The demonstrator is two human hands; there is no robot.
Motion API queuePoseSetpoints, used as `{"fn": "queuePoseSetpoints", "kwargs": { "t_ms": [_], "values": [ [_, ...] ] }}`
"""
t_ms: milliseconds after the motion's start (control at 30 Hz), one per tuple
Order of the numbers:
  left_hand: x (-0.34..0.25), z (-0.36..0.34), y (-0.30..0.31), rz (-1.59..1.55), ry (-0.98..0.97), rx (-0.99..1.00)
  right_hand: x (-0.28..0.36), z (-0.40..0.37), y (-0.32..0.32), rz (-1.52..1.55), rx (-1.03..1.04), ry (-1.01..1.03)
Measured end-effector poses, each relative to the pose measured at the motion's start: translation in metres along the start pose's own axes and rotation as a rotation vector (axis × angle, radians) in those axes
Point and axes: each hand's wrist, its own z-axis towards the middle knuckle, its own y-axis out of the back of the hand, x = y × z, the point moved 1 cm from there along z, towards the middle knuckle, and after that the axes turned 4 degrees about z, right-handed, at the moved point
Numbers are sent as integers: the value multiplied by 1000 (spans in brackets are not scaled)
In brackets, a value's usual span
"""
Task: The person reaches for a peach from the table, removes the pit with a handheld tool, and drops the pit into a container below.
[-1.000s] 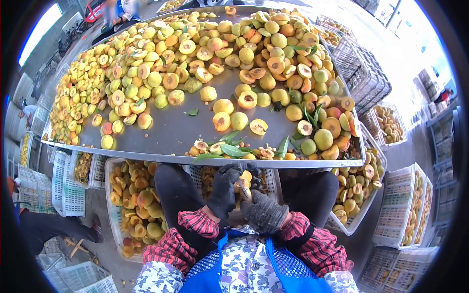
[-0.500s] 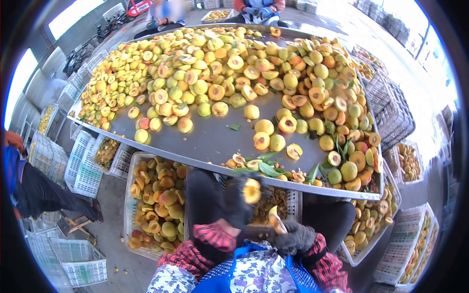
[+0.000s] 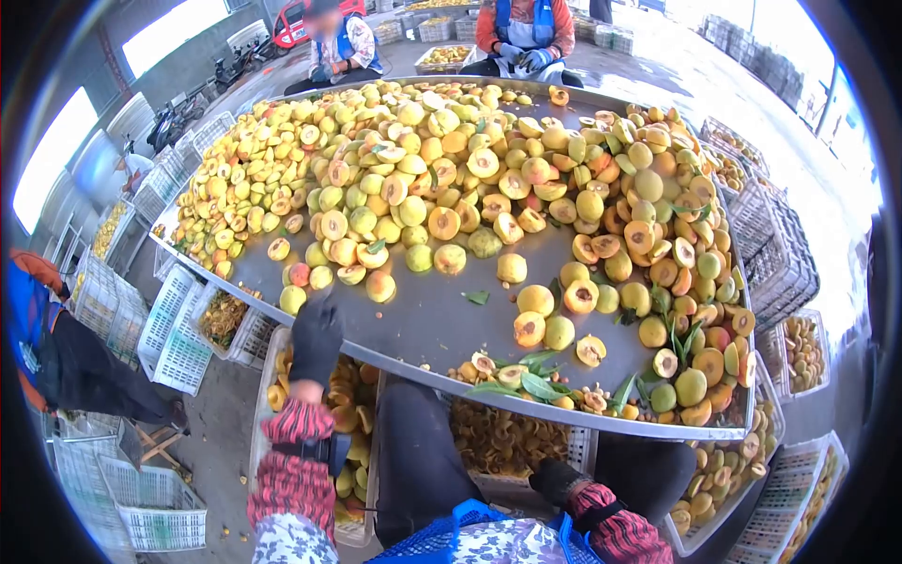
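My left hand (image 3: 318, 340), in a dark glove, reaches to the near edge of the metal table (image 3: 423, 324). Its fingers are stretched out and somewhat blurred, just beside a whole yellow peach (image 3: 292, 300). Below that forearm stands a crate of halved peaches (image 3: 349, 414), partly covered by the arm. My right hand (image 3: 558, 481), also gloved, is low near my lap, at the front of a crate of brown scraps (image 3: 507, 434). Its fingers are curled; whatever they hold is hidden. Whole and halved peaches (image 3: 442, 179) are heaped across the table.
Two people sit beyond the table, one with gloved hands (image 3: 522, 58) together. Another person's leg (image 3: 113, 362) shows at left. Full crates (image 3: 719, 479) stand at the right, with stacked crates (image 3: 772, 244) behind. An empty-looking white crate (image 3: 155, 508) is on the floor at left.
My left hand has moved left and forward from over my lap to the table edge; the peach half it held no longer shows. My right hand moved lower, and the pale piece in it is out of sight.
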Motion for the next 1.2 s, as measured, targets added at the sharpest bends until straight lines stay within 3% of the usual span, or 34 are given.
{"fn": "queuePoseSetpoints", "kwargs": {
  "t_ms": [33, 100, 167, 267, 333, 367, 400, 467, 533, 667, 733, 767, 867, 900, 933, 967, 1033, 1067, 1200],
  "values": [
    [-14, 28, -17, -20, -138, 13, -11, 0, -2, -106, 29, 150],
    [-55, 72, -48, -26, -353, 39, -13, -2, -3, 27, 35, 136],
    [-59, 113, -100, 8, -510, 56, -10, 0, 1, -9, 142, 107],
    [-54, 152, -177, 119, -505, 162, -20, 13, -3, -10, 175, 112],
    [-49, 157, -216, 360, -296, 292, -14, 11, 5, 32, 162, 102],
    [-49, 156, -231, 451, -256, 276, -28, 17, -8, 107, 14, 209],
    [-48, 154, -245, 543, -216, 261, -32, 20, -9, 19, 45, 242],
    [-41, 155, -262, 316, -125, 307, -39, 24, -16, -71, 99, 260],
    [-47, 151, -250, 10, 78, 360, -45, 30, -26, -3, 130, 183],
    [-31, 130, -245, -187, 72, 68, -15, 9, 3, 194, 192, 82],
    [-56, 116, -216, -680, 225, 375, -4, -11, 25, 200, 125, 143],
    [-67, 107, -200, -727, 281, 498, 0, -20, 33, 204, 95, 171],
    [-120, 60, -152, -837, 385, 784, 10, -40, 61, 495, -303, 286],
    [-131, 41, -143, -770, 254, 877, 20, -43, 75, 669, -433, 329],
    [-170, 21, -117, -774, 250, 950, 38, -59, 98, 860, -280, 180],
    [-166, 1, -123, -721, 104, 1004, 46, -60, 108, 952, -293, 163],
    [-191, -38, -111, -786, 222, 1149, 62, -62, 123, 1074, -372, 150],
    [-202, -51, -106, -750, 232, 1212, 52, -43, 112, 961, -566, 312],
    [-220, -101, -119, -1064, 449, 1099, 66, -47, 107, 1275, -566, 225]
  ]
}}
